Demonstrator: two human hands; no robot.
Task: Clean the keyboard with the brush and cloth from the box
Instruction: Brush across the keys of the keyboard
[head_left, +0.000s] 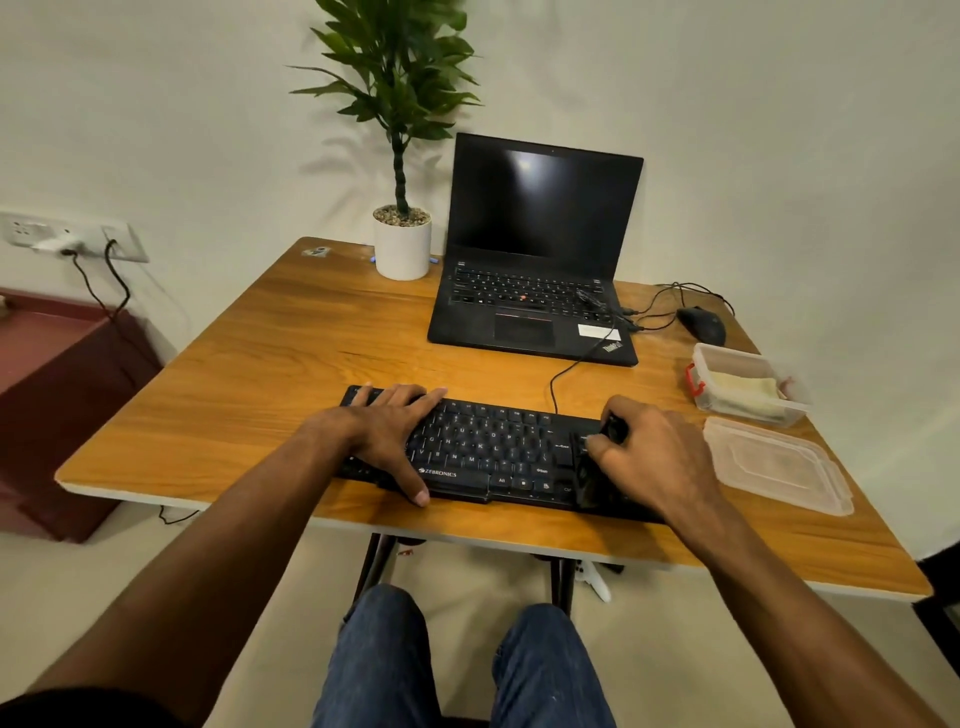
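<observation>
A black keyboard (488, 452) lies near the front edge of the wooden table (291, 353). My left hand (387, 434) rests flat on its left half, fingers straight, thumb over the front edge. My right hand (657, 457) grips a black brush (587, 475) over the keyboard's right end; the brush is dark and partly hidden by my fingers. The clear plastic box (701, 364) with a red clasp stands at the right, holding a pale yellow cloth (745, 387).
The box's clear lid (779, 465) lies at the right front. An open black laptop (535, 260), a potted plant (402, 244), a black mouse (701, 322) and cables sit at the back. A dark red cabinet (57, 395) stands left of the table.
</observation>
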